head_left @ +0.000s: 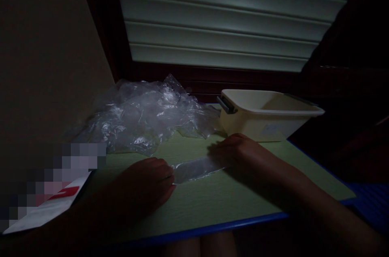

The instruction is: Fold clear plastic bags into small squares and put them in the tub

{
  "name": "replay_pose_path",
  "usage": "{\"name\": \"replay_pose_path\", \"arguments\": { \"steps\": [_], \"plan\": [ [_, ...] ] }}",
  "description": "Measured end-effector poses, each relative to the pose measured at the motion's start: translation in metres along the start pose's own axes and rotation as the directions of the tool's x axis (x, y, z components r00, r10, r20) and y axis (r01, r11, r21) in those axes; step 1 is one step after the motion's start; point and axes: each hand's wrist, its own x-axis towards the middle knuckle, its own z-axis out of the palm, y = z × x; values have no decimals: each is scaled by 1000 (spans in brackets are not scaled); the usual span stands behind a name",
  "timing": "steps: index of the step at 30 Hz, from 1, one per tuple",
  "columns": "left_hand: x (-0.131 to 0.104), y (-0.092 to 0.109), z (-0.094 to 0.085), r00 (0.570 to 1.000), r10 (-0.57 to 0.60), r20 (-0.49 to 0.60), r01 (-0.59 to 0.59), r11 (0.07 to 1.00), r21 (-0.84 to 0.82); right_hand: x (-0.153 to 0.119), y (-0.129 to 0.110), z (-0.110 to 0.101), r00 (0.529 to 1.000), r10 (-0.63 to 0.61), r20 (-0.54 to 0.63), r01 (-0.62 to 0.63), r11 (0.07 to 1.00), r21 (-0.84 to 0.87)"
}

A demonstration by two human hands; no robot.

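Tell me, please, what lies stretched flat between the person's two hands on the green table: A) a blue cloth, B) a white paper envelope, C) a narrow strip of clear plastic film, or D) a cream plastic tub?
C: a narrow strip of clear plastic film lies flat on the green table, with the left hand pressing one end and the right hand the other.

Under my hands lies a glossy clear plastic strip [197,169]. Far left, crinkled shiny plastic bags [142,117]; far right, a smooth matt plastic tub [267,115]. The green tabletop [212,204] looks matt, faintly grained.
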Motion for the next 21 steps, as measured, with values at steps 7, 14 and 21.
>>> {"name": "replay_pose_path", "arguments": {
  "steps": [7, 14, 21],
  "plan": [
    [1, 4, -2, 993, -13, -115, 17, 999, 31, 13, -63, 3, 988, -113, 105, 105, 992, 75],
    [0, 3, 2, 996, 37, -75, -36, 999, 12, 7, -79, 19, 945, -50, 323, -24, 975, 222],
    [2, 5, 0, 989, 14, -146, -18, 1000, -26, -26, -53, 9, 934, 81, 347, -106, 993, 54]
  ]
}}
